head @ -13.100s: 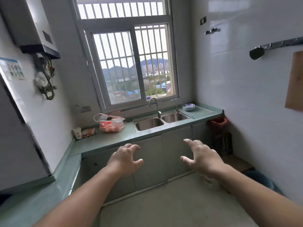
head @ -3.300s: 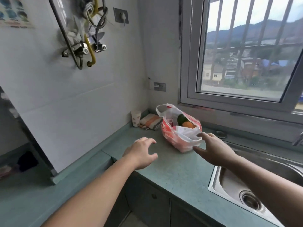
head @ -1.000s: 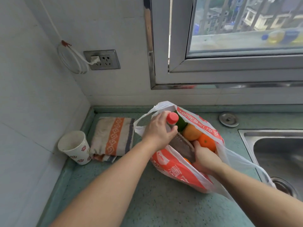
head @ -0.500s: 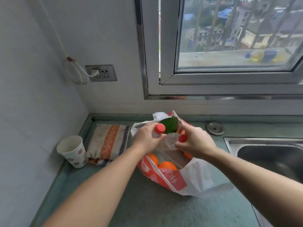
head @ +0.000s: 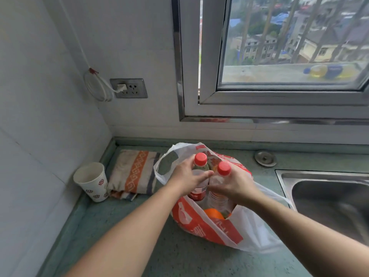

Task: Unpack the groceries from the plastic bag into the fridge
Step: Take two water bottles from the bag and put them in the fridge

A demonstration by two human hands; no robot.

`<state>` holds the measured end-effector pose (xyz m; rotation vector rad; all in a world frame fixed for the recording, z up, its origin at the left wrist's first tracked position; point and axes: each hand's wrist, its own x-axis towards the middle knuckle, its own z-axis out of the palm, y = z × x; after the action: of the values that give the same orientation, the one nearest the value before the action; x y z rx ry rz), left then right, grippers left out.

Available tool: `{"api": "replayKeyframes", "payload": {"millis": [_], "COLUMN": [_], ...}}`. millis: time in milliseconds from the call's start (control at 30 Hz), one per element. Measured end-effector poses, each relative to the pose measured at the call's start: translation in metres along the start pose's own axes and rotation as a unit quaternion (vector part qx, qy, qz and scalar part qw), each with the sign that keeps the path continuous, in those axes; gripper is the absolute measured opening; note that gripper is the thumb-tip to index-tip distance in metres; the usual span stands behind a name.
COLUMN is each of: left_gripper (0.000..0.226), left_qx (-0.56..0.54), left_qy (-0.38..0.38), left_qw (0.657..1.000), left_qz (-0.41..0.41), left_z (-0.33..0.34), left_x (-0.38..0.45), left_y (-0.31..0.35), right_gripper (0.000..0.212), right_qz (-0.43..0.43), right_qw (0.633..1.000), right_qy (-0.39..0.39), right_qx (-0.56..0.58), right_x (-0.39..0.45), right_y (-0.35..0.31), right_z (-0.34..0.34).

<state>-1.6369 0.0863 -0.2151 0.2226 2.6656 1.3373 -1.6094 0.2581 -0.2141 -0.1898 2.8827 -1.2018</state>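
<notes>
1. Plastic bag, red and white, mouth open, standing on the green surface under the window; an orange shows inside
2. Two red-capped bottles, upright, side by side, partly out of the bag: left bottle, right bottle
3. Left hand, grip wrapped round the left bottle; right hand, grip clasped on the right bottle
4. Nearby: folded cloth just beside the bag; paper cup in the corner; sink to the right
5. Progress: judged an early stage; the bottles are not yet clear of the bag, fruit is left inside, and no fridge is in view
</notes>
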Motion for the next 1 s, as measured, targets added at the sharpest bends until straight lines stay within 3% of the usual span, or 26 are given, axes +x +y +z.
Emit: {"api": "replayKeyframes", "payload": {"millis": [100,200,367,500,700,1000], "left_gripper": [0.065,0.067,0.067,0.071,0.067,0.069], "left_qx": [0.015,0.032,0.046,0.038,-0.031,-0.101], "left_qy": [-0.034,-0.053,-0.029,-0.005,0.001,0.030], "left_qw": [0.999,0.998,0.998,0.999,0.998,0.986], "left_qz": [-0.013,-0.022,-0.020,0.005,0.050,0.132], "left_z": [0.001,0.007,0.013,0.002,-0.015,-0.011], "left_x": [0.002,0.007,0.007,0.009,0.011,-0.034], "left_y": [-0.013,-0.025,-0.031,-0.021,0.017,0.107], "right_gripper": [0.060,0.071,0.052,0.050,0.043,0.044], "right_qz": [0.060,0.103,0.135,0.172,0.163,0.122], "right_qw": [0.996,0.988,0.980,0.957,0.935,0.925], "right_qy": [0.015,-0.024,0.023,0.085,0.148,0.267], "right_qx": [0.071,0.108,0.142,0.219,0.277,0.243], "right_x": [-0.007,-0.012,-0.019,-0.019,-0.034,-0.102], "right_y": [0.008,0.023,0.033,0.023,-0.011,-0.039], "right_z": [0.007,0.017,0.020,0.002,-0.052,-0.126]}}
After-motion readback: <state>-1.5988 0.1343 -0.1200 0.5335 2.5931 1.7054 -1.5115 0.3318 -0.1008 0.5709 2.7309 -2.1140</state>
